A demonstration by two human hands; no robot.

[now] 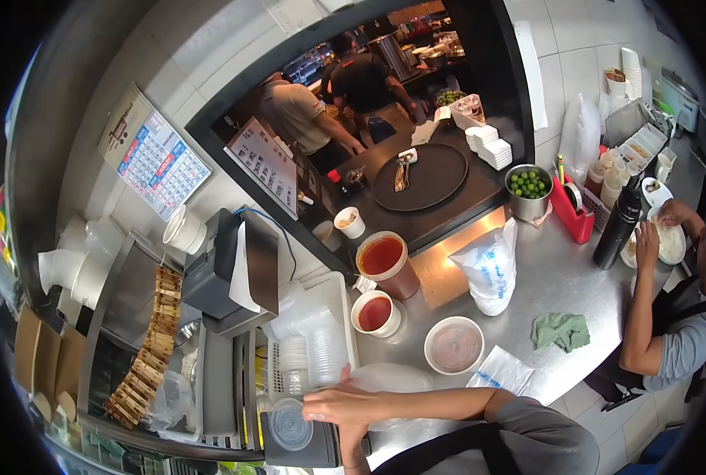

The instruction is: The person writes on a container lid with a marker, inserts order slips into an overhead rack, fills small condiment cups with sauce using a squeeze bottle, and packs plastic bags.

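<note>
Head view: bare hands [341, 405] overlap near six o'clock, their grip unclear, beside a round, clear plastic lid [291, 425] toward seven o'clock; a stray fingertip could nudge it off its dark, flat-topped stand [283, 456].

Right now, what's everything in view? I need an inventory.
round lid: one, translucent, by the right fingers
basket: one, white, holding clear plastic cups
tubs of red liquid: two, below hatch
round tub: one, white, mid-counter
printed bag: one, white and blue, on counter
cloth: one, green, on counter
steel pot: one, silver, holding green citrus
flask: one, black, right
round tray: one, black, in hatch
calendar: one, white, blue and red, left wall
clothespins: many, brown, left
other people: one right, at least two beyond hatch
smaller items: too small or hidden to count
person's hands: two, right hand over left hand, bottom center
</note>
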